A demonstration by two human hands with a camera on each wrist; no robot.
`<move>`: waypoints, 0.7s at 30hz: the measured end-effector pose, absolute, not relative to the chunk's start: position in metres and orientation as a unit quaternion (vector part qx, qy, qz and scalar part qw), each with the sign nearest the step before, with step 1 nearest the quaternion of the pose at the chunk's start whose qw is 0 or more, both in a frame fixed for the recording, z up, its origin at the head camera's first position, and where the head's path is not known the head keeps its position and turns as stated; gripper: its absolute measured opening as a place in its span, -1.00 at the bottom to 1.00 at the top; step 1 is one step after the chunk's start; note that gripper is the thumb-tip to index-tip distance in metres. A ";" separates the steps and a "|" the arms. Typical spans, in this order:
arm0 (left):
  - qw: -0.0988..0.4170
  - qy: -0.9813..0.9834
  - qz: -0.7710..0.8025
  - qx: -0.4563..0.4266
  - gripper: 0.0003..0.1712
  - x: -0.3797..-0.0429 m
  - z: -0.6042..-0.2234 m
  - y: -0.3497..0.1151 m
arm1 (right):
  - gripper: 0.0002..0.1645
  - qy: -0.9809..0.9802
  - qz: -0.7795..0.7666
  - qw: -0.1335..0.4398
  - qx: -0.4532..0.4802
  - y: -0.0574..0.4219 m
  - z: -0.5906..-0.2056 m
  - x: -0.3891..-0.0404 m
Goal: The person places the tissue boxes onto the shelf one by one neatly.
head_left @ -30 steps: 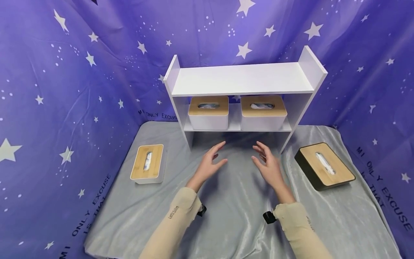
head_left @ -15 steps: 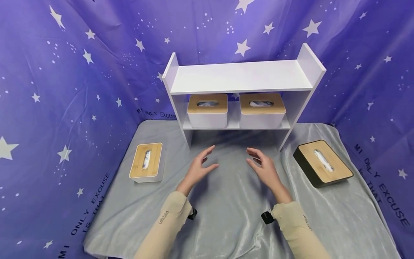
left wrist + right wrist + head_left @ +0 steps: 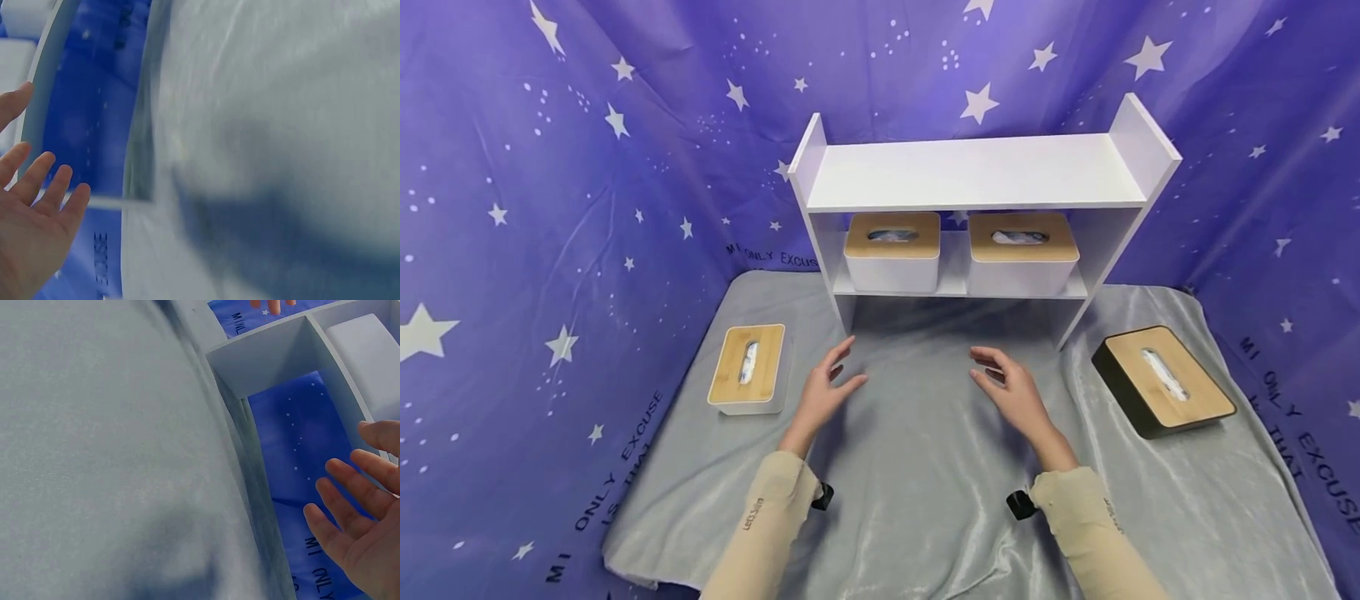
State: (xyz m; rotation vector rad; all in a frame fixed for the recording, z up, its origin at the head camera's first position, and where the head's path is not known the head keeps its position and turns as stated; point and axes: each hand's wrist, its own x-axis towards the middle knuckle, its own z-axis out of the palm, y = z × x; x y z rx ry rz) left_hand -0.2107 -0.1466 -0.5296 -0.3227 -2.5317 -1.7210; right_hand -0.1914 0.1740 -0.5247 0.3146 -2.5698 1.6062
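Observation:
My left hand (image 3: 822, 396) is held over the cloth with relaxed fingers and holds nothing. Nearest to it, on its left, lies a white tissue box (image 3: 766, 367) with a wooden lid. My right hand (image 3: 1015, 396), also free of any object, hovers in front of the shelf's right side with its fingers loosely bent. A black tissue box (image 3: 1123, 387) with a wooden lid lies farther right. In the wrist views, the spread fingers of the left hand (image 3: 37, 219) and of the right hand (image 3: 362, 519) show beside the shelf.
A white two-tier shelf (image 3: 970, 173) stands at the back. Two white tissue boxes with wooden lids, a left one (image 3: 891, 273) and a right one (image 3: 1022, 279), sit on its lower board. Grey cloth (image 3: 917, 467) covers the table; a purple star-patterned curtain (image 3: 662, 125) surrounds it.
My left hand has moved left, away from the middle and toward the white tissue box. The right hand has shifted slightly left, then stayed nearly in place. The boxes have not moved.

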 end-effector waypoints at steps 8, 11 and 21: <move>0.065 -0.828 -0.554 -0.052 -0.24 -0.214 -0.525 -0.191 | -0.54 -0.839 0.531 0.037 0.109 0.173 -0.528 -0.194; 0.087 -0.829 -0.551 -0.027 -0.26 -0.213 -0.524 -0.208 | -0.55 -0.839 0.532 0.035 0.111 0.173 -0.529 -0.194; 0.191 -0.831 -0.513 0.093 -0.38 -0.209 -0.527 -0.256 | -0.57 -0.836 0.536 0.029 0.117 0.171 -0.534 -0.194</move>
